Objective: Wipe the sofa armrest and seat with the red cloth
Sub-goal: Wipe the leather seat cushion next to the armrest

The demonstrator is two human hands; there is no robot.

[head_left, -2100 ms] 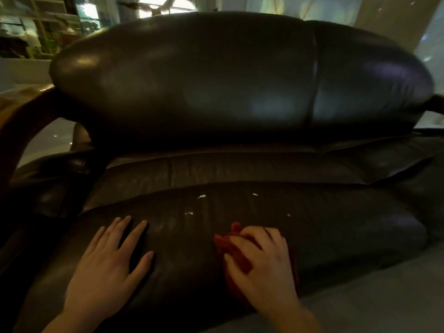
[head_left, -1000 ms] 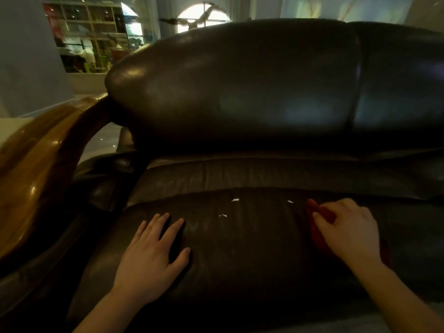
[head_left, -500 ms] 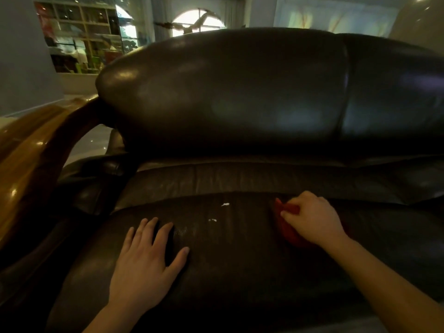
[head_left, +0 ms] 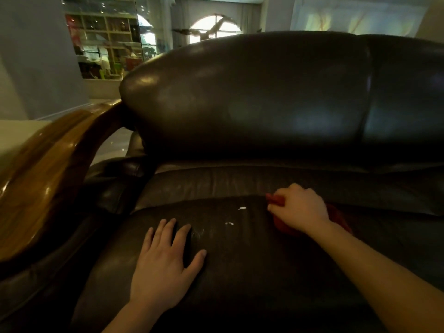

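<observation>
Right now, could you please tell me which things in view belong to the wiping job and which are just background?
Job: red cloth under the right hand; dark leather seat cushion; glossy wooden armrest; white specks.
Background: left hand resting flat; shelving unit; arched window.

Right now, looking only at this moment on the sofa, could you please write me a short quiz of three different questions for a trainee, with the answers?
1. True or false: the left hand holds the red cloth.
2. Multiple choice: where is the right hand pressing the cloth? A) on the wooden armrest B) on the seat cushion, near its back edge C) on the backrest
3. Fill in: the two small white flecks lie on the seat between the ______.

Key: 1 false, the left hand lies flat and empty on the seat; 2 B; 3 two hands.
</observation>
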